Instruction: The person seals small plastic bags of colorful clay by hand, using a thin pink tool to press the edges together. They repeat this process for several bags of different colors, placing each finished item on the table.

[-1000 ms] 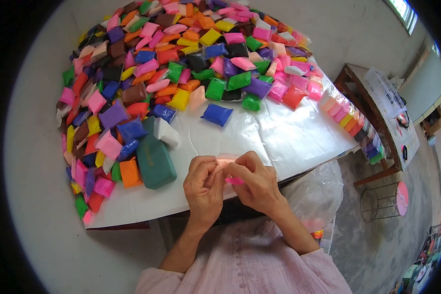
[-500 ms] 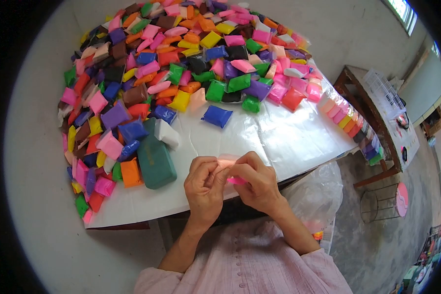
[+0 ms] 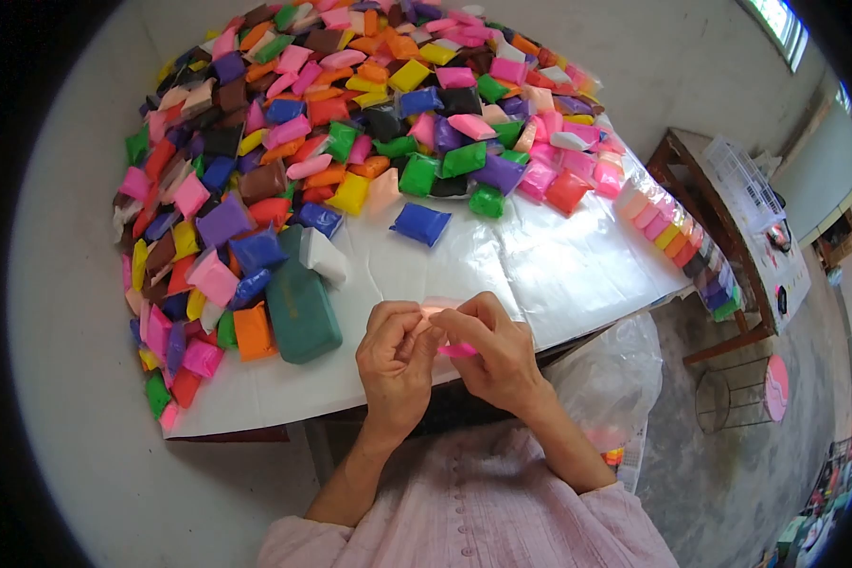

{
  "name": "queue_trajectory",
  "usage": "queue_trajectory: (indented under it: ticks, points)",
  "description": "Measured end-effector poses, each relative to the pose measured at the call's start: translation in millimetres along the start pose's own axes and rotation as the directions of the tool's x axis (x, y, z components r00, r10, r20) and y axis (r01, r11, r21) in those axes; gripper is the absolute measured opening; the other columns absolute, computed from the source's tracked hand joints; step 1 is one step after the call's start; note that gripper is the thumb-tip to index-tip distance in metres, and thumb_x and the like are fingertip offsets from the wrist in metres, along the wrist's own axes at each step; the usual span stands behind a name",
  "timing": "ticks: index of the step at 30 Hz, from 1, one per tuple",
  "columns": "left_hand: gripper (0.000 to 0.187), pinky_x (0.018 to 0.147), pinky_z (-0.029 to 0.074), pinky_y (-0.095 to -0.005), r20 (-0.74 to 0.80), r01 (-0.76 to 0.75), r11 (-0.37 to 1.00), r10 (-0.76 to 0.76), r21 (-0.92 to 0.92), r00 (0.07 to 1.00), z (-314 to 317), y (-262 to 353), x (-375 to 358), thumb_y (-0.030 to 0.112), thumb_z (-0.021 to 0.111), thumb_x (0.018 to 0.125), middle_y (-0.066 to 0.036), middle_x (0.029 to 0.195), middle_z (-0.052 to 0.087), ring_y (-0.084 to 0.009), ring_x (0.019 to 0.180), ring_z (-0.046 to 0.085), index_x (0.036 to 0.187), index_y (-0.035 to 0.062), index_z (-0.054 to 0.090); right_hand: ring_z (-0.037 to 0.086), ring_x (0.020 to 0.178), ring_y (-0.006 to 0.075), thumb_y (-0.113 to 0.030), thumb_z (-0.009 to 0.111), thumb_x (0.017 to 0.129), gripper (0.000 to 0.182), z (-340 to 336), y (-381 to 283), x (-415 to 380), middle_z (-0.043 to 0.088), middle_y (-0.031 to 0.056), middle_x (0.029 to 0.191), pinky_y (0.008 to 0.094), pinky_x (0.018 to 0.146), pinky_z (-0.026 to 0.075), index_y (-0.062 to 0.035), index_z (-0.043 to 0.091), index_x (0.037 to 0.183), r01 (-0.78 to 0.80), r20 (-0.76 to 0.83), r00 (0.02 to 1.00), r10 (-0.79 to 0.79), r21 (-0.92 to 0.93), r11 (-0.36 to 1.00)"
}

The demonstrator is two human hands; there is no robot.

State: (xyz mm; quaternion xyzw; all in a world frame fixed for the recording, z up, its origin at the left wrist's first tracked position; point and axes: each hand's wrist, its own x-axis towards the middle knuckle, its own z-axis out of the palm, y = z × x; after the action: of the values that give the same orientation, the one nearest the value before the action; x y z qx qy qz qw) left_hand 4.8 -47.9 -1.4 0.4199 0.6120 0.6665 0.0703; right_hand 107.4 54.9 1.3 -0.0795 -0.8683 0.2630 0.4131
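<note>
My left hand (image 3: 394, 355) and my right hand (image 3: 492, 348) meet at the front edge of the table, thumbs and fingers pinched together. Between the fingertips shows the top of a peach-coloured packet (image 3: 435, 309), mostly covered by the fingers. A bright pink piece (image 3: 458, 350) peeks out below, against my right hand; what it belongs to is hidden. Left of my hands lies a dark green case (image 3: 303, 317) with a white packet (image 3: 323, 257) against its upper end. A blue packet (image 3: 420, 223) rests alone on the white table cover (image 3: 464, 270) beyond my hands.
A large heap of coloured packets (image 3: 275, 180) covers the back and left of the table. A clear pack of multicoloured packets (image 3: 677, 241) lies at the right edge. Below it hangs a clear plastic bag (image 3: 611, 379). A stool (image 3: 774, 388) and a wooden desk (image 3: 696, 161) stand to the right.
My right fingers have shifted slightly up and left over the peach packet, and less of it shows. Everything on the table stays where it was.
</note>
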Motion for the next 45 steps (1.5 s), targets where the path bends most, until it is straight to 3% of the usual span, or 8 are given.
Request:
queue_trajectory:
  ticks: [13,19,26,30,34,38,41,45]
  points:
    - [0.012,0.066,0.044,-0.0232,-0.002,0.001,1.0,-0.001,0.005,1.0,0.2,0.8,0.1,0.003,0.069,0.088,-0.005,0.094,0.057,-0.0114,0.079,0.053,0.089,-0.0041,0.059,0.061,0.066,0.023,-0.009,0.071,0.075,0.033,-6.9,0.0,1.5,0.054,0.0076,0.09,0.035,0.053,0.049,-0.0134,0.062,0.107,0.005,0.008,1.0,-0.005,-0.023,1.0]
    - [0.012,0.067,0.041,-0.02,-0.02,0.011,1.0,-0.012,-0.007,1.0,-1.9,1.6,-0.3,0.005,0.068,0.09,-0.002,0.094,0.055,-0.0072,0.079,0.049,0.088,-0.0033,0.059,0.06,0.065,0.0234,-0.007,0.07,0.072,0.033,-7.5,13.3,-5.9,0.054,0.0074,0.091,0.0355,0.052,0.048,-0.0115,0.062,0.104,0.064,0.119,0.992,-0.032,-0.27,0.961]
    - [0.015,0.071,0.043,-0.0216,0.006,0.094,0.986,-0.094,-0.135,0.996,-2.5,0.6,1.9,0.012,0.066,0.093,-0.002,0.093,0.056,-0.0077,0.079,0.05,0.095,-0.0022,0.06,0.056,0.1,0.03,-0.01,0.069,0.072,0.038,-16.0,10.1,6.1,0.056,0.0124,0.102,0.0386,0.079,0.047,-0.0047,0.059,0.108,-0.214,0.019,0.97,0.244,-0.42,0.882]
    - [0.018,0.072,0.044,-0.022,0.039,0.188,0.972,-0.184,-0.142,0.982,-4.2,2.7,2.5,0.016,0.063,0.096,-0.002,0.095,0.059,-0.0079,0.081,0.051,0.101,-0.0012,0.06,0.057,0.095,0.0296,-0.006,0.066,0.078,0.04,-22.0,12.9,14.6,0.058,0.0149,0.11,0.0345,0.08,0.048,-0.0027,0.059,0.116,0.007,-0.081,0.995,-0.051,-0.472,0.881]
    - [0.023,0.075,0.046,-0.0224,0.121,0.265,0.934,-0.242,-0.24,0.963,-3.3,5.8,2.3,0.019,0.065,0.095,-0.002,0.097,0.061,-0.0079,0.085,0.054,0.106,-0.0005,0.058,0.059,0.069,0.0228,-0.007,0.069,0.084,0.025,-21.7,-2.8,24.8,0.062,0.0127,0.092,0.0278,0.058,0.046,0.0012,0.062,0.106,-0.146,-0.172,0.97,0.173,0.157,0.977]
    - [0.032,0.079,0.048,-0.0241,0.173,0.243,0.931,-0.201,-0.271,0.964,-5.9,4.0,3.2,0.019,0.066,0.095,-0.005,0.102,0.061,-0.0097,0.093,0.057,0.117,0.0006,0.052,0.054,0.057,0.0177,-0.01,0.071,0.084,0.016,-6.7,-3.4,30.4,0.061,0.0092,0.076,0.0293,0.052,0.04,0.0029,0.064,0.078,-0.256,-0.059,0.958,0.282,0.275,0.927]
    - [0.038,0.079,0.048,-0.0249,0.182,0.269,0.914,-0.222,-0.303,0.958,-9.1,3.1,1.7,0.017,0.065,0.095,-0.007,0.105,0.06,-0.0111,0.095,0.057,0.123,0.0011,0.047,0.053,0.055,0.016,-0.009,0.07,0.085,0.014,5.9,3.6,30.3,0.057,0.0085,0.068,0.0294,0.051,0.039,0.0026,0.065,0.079,-0.376,-0.036,0.895,0.445,0.476,0.795]
    - [0.043,0.079,0.049,-0.0226,0.19,0.295,0.886,-0.241,-0.356,0.952,-7.9,5.6,4.8,0.012,0.066,0.094,-0.008,0.106,0.063,-0.0102,0.094,0.06,0.129,0.0003,0.044,0.052,0.053,0.0151,-0.007,0.07,0.085,0.014,14.5,0.5,33.7,0.055,0.0084,0.064,0.0298,0.05,0.039,0.0019,0.063,0.078,-0.372,-0.114,0.875,0.472,0.466,0.803]
